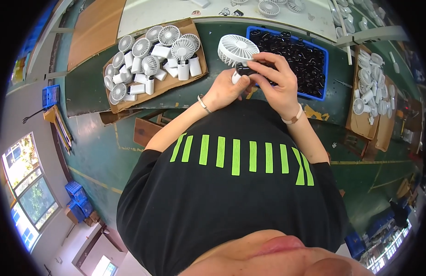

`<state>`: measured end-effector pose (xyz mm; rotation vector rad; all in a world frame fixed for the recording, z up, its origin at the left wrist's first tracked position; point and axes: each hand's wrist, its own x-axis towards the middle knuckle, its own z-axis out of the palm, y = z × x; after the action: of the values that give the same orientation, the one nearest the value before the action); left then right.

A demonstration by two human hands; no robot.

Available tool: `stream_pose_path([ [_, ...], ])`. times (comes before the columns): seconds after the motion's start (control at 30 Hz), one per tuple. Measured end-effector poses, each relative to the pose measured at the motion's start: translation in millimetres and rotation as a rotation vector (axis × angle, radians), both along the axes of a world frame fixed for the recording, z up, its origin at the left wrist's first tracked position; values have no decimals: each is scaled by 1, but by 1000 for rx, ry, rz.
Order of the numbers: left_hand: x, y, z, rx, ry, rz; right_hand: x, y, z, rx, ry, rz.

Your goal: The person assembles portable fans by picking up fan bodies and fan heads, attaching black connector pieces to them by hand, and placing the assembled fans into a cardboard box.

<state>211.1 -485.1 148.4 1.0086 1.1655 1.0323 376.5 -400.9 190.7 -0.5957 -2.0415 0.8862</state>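
Note:
A white handheld fan (239, 45) with a round grille is held up in front of my chest, its head pointing away from me. My left hand (225, 90) is closed around its white handle. The fingers of my right hand (278, 83) pinch a small black plastic piece (244, 69) at the fan's neck, where handle and head meet. Part of that piece and most of the handle are hidden by my fingers. Just beyond my right hand lies a blue tray (325, 69) filled with many glossy black plastic parts.
On the left of the green table (215, 32), a cardboard tray (202, 57) holds many white handheld fans. A white worktop (176, 10) runs along the far side with more fans. At right, another cardboard tray (358, 122) carries piled fans. A wooden stool (146, 131) stands below the table at left.

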Motion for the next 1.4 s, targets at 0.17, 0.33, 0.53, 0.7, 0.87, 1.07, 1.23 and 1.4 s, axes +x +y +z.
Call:
stream_pose_path([
  [0.17, 5, 4, 4, 35, -175, 110, 0, -7, -7, -71, 139, -119],
  [0.33, 0, 14, 7, 76, 146, 90, 3, -2, 5, -12, 132, -98],
  [0.53, -8, 21, 8, 36, 233, 10, 3, 2, 7, -11, 34, -33],
  [0.7, 3, 27, 29, -225, -427, 145, -2, -7, 2, -217, 98, 31],
  [0.87, 4, 33, 30, -288, -522, 87, -16, 1, -1, -1384, 436, 178],
  [1.07, -8, 34, 26, -420, -631, 47, -31, -2, -32, -1592, 400, 128],
  [1.23, -17, 25, 19, -354, -754, -53, -38, -3, -32, -1282, 342, 127],
  [1.4, -35, 19, 7, -376, -1556, -191, -54, 20, -31, -1277, 814, 456],
])
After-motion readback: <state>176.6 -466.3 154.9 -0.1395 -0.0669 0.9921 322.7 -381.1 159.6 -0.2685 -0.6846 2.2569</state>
